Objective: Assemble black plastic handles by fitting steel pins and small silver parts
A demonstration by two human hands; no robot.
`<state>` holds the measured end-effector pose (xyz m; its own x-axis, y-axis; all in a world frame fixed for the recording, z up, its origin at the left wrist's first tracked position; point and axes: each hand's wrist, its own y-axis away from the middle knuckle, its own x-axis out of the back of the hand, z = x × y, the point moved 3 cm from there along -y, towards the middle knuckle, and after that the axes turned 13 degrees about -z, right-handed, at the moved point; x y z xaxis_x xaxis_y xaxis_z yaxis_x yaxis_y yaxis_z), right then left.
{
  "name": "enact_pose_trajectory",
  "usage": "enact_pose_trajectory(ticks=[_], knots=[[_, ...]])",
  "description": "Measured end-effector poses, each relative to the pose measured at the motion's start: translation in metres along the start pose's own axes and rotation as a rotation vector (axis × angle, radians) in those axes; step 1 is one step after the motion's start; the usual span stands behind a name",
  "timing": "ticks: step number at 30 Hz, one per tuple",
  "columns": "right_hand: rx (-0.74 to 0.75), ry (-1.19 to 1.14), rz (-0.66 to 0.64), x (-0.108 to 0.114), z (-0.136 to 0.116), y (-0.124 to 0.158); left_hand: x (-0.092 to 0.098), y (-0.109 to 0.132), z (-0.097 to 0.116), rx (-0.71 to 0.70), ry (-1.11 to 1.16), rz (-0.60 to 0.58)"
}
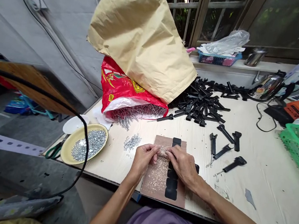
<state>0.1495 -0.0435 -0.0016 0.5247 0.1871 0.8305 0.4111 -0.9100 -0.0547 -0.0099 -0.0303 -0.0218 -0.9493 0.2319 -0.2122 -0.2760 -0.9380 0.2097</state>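
My left hand (142,158) is closed, its thumb and fingertips pinched at one end of a thin metal rod (163,149). From the other side my right hand (185,165) pinches the same rod. A black plastic end (196,168) shows past my right hand; whether it joins the rod is hidden. Both hands are over a brown board (154,186) with black square pads (172,183) in a column. Small shiny metal pieces (132,142) lie loose to the left. Black plastic parts (234,164), some with metal rods sticking out, lie to the right.
A yellow bowl (65,149) of small metal pieces stands at the left edge. Behind, a red bag (130,88) spills metal rods (131,115) under a tan sack (144,36). Black parts (202,100) are heaped beside it. A green basket (293,150) and kettle (267,86) are right.
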Motion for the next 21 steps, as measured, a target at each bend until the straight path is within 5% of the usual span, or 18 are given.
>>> enact_pose_trajectory(ticks=[21], knots=[[0.000, 0.080, 0.063, 0.009, 0.009, 0.015, -0.019, -0.004, -0.011, 0.033, 0.066, -0.026]])
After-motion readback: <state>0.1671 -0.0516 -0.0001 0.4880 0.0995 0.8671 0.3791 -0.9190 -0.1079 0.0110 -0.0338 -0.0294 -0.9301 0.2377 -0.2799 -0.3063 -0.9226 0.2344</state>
